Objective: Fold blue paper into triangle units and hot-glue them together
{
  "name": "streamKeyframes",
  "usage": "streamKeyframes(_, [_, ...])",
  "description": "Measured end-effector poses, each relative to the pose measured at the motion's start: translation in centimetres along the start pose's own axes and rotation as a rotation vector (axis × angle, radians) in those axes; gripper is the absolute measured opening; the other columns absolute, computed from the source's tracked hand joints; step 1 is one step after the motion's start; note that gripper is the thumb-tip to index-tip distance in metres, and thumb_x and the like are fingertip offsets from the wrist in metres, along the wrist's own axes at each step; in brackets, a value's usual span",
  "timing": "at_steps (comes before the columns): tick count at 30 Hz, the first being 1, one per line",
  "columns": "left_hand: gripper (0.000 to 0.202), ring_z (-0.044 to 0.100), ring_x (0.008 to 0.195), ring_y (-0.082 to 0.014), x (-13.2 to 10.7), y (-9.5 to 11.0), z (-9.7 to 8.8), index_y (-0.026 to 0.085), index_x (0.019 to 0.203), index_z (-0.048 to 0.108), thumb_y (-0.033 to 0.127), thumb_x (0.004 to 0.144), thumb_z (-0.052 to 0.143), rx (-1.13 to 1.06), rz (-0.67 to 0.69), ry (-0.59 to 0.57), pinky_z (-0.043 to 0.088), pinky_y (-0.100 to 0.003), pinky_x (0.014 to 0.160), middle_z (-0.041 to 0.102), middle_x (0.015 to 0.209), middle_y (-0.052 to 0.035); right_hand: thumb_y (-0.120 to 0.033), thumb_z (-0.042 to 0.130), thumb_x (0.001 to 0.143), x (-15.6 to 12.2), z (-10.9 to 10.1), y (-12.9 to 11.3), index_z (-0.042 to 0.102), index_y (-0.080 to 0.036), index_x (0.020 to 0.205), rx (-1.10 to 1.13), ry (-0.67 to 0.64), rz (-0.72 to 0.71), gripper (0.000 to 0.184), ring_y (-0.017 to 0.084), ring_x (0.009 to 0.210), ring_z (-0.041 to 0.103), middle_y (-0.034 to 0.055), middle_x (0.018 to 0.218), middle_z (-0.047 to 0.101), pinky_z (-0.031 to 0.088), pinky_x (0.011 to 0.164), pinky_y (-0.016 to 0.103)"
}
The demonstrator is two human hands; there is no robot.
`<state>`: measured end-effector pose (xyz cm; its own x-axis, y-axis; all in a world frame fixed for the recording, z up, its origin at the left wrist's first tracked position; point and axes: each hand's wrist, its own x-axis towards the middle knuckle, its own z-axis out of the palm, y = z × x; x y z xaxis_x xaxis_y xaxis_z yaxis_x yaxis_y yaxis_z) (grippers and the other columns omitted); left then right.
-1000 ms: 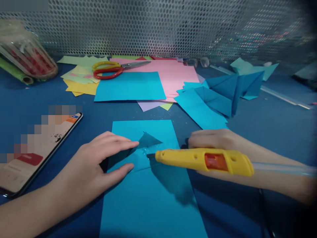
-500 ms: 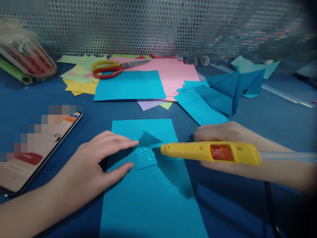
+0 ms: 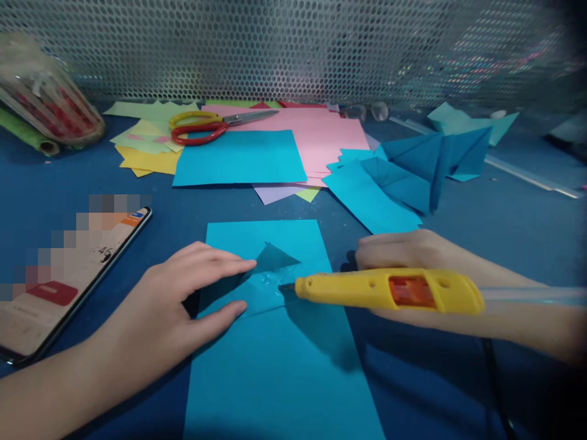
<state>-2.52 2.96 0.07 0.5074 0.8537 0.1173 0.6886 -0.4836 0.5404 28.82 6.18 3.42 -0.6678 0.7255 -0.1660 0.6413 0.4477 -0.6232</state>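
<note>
A long blue paper sheet (image 3: 279,373) lies on the table in front of me, with a smaller folded blue piece (image 3: 275,256) on its upper part. Clear glue (image 3: 271,281) glistens on that piece. My left hand (image 3: 192,293) rests at the sheet's left side, thumb and fingers apart, index fingertip touching the folded piece. From the right, my right hand (image 3: 408,250) grips a yellow hot glue gun (image 3: 348,288), its dark nozzle at the glue's right edge. A clear glue stick (image 3: 527,296) sticks out of its back. The gun hides most of the right fingers.
Behind the sheet are scissors (image 3: 220,125), a blue sheet (image 3: 238,159), pink paper (image 3: 330,134) and folded blue paper (image 3: 408,171). A phone (image 3: 59,293) lies left, near a clear jar (image 3: 59,98). A perforated metal panel (image 3: 284,49) stands at the back.
The glue gun has moved slightly down, and its nozzle tip is a little further left, closer to the glue. My left hand and the papers look unchanged.
</note>
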Motion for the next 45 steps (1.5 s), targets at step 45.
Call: streamKeyframes(45, [0.032,0.071,0.108,-0.0186,-0.2,-0.1,0.1,0.04,0.125,0.07,0.045,0.094,0.067,-0.011,0.0,0.032,0.053,-0.027,0.102,0.077,0.117,0.0072,-0.026,0.055,0.088,0.2,1.3,0.2,0.046,-0.024,0.066,-0.093,0.115,-0.173,0.024,0.012,0.048,0.047,-0.0025,0.059,0.05,0.034,0.043,0.023])
